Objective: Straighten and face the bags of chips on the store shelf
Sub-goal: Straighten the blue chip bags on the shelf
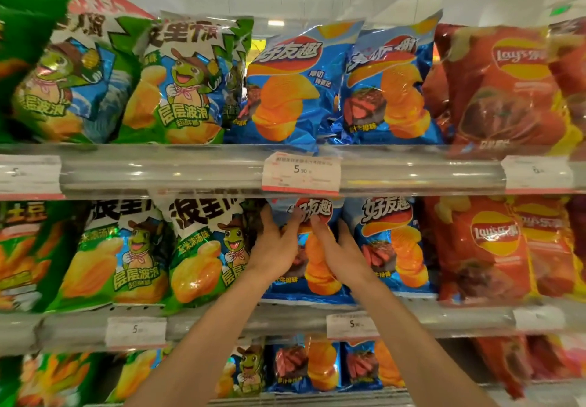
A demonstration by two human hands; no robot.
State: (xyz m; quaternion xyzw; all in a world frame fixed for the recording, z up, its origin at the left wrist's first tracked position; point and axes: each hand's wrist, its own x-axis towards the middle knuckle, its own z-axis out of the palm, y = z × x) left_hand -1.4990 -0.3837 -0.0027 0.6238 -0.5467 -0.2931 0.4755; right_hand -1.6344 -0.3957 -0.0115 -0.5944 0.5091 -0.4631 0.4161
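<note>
While hands flank it, blue bag stands.

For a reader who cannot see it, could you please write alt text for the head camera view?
Both of a person's hands, left hand and right hand, rest on a blue chip bag on the middle shelf of a store display. Green bags stand to its left and red bags to its right, with similar rows above and below and price tags along the shelf edges.
</note>
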